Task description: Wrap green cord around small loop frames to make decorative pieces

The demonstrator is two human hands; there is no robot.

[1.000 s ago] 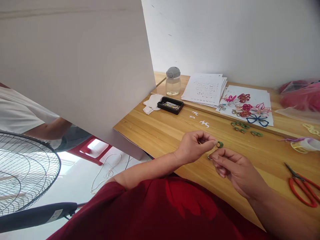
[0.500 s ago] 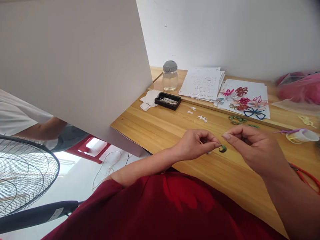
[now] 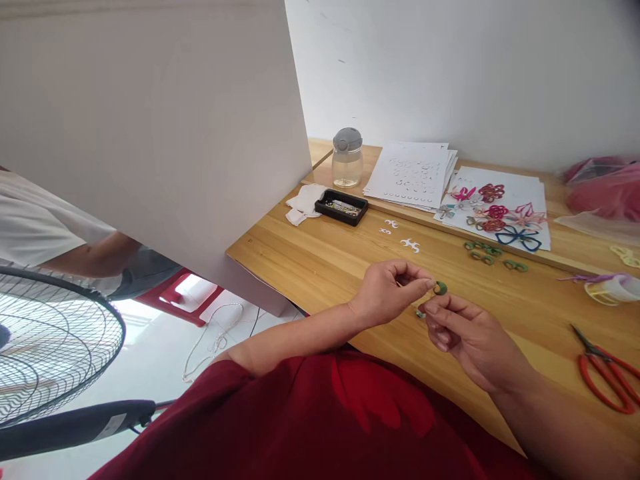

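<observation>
My left hand (image 3: 390,293) pinches a small green curled piece (image 3: 441,288) between thumb and fingertips, above the wooden table. Just below and right of that piece is my right hand (image 3: 463,337), its thumb pressed to its index finger. Whatever it holds, if anything, is too fine to make out. A small pale-green item (image 3: 421,314) shows between my hands, partly covered by the right fingers. Beyond them, several more green curled pieces (image 3: 483,252) lie on the table, with small white crescent cut-outs (image 3: 410,245) to their left.
Red-handled scissors (image 3: 603,367) lie at right. Farther back are a black tray (image 3: 342,207) of small bits, a water bottle (image 3: 347,160), paper sheets (image 3: 405,170), colourful flower ornaments (image 3: 493,212) and a clear cup (image 3: 613,289). A partition (image 3: 150,133) and a fan (image 3: 55,340) stand at left.
My right hand has moved down and left, from beside the green piece to under it, and turned palm more upward. The view has shifted slightly, bringing the scissors fully into sight.
</observation>
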